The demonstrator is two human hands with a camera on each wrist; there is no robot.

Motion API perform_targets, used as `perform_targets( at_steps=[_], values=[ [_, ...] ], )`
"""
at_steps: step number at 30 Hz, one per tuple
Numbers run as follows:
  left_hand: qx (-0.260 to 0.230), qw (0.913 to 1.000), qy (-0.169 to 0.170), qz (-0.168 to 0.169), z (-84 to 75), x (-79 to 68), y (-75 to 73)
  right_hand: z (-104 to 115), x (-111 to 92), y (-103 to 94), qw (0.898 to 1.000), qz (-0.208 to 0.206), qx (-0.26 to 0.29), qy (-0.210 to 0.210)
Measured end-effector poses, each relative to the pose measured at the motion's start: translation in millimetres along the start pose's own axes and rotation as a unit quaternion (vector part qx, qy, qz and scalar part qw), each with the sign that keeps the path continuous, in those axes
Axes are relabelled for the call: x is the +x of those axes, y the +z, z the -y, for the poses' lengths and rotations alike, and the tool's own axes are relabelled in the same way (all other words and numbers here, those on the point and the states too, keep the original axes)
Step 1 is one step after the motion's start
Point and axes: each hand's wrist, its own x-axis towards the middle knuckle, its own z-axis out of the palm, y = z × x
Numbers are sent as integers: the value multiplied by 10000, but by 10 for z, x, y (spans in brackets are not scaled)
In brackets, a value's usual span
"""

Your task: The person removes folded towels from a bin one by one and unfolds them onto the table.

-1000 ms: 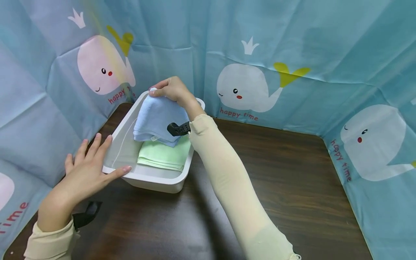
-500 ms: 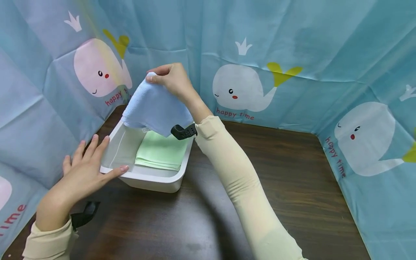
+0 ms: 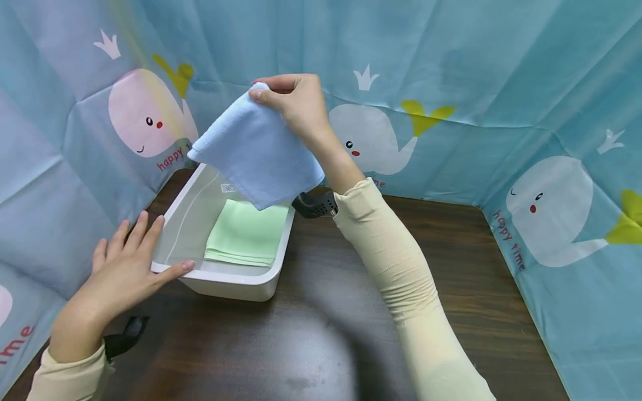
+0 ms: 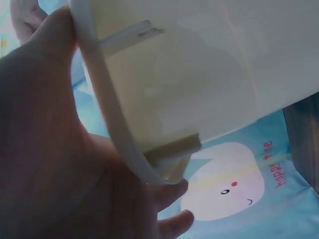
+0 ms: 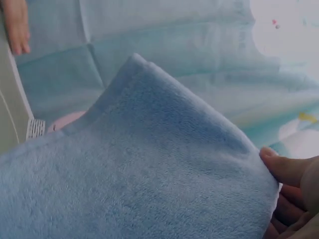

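A folded blue towel [image 3: 263, 150] hangs by one corner above the white bin [image 3: 228, 277]. My right hand [image 3: 303, 106] pinches that corner between thumb and fingers; the right wrist view shows the fuzzy towel [image 5: 149, 159] up close beside the thumb. Inside the bin lies a folded green cloth [image 3: 246, 234], partly covered from view by the blue towel. With fingers spread, my left hand [image 3: 120, 273] rests on the bin's near left corner, thumb along the front rim. In the left wrist view the hand [image 4: 55, 114] lies against the rim and outer wall.
The bin stands on a dark wooden table [image 3: 321, 323] near its back left corner. A blue curtain [image 3: 451, 67] printed with whales surrounds the table at the back and sides. A small label [image 3: 228, 188] is on the bin's inner wall.
My right hand has lifted the blue towel up out of the bin and moved to the right. More of the green cloth shows. The left hand has stayed on the bin's corner.
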Motion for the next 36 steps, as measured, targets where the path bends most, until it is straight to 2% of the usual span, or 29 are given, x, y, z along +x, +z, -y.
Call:
perform_targets(
  at_steps=[4,7,9,11,15,21,25,28,31,36],
  values=[
    [-26,9989,290,-357,-51,10,-33,54,-99,-234,9986,-428,-163,-257],
    [-172,9915,1013,-801,-176,31,-51,44,-195,-420,9960,-746,-177,-462],
    [-329,9802,1661,-1027,-311,49,-56,9,-260,-548,9937,-946,-121,-595],
    [-472,9648,2274,-1233,-472,66,-51,-45,-324,-672,9914,-1118,-26,-680],
    [-555,9402,3059,-1391,-801,87,-33,-184,-463,-919,9869,-1396,163,-793],
    [-420,9168,3817,-1097,-1232,85,148,-471,-776,-1160,9818,-1726,-213,-769],
    [-549,8919,4379,-986,-1450,63,328,-642,-1053,-1184,9791,-1847,-584,-616],
    [-602,8766,4703,-821,-1573,39,443,-749,-1245,-1162,9791,-1801,-798,-504],
    [-586,8665,4916,-640,-1666,14,539,-833,-1407,-1128,9817,-1626,-892,-432],
    [-493,8529,5169,-555,-1766,-21,657,-920,-1665,-1093,9889,-1352,-611,-57]
  ],
)
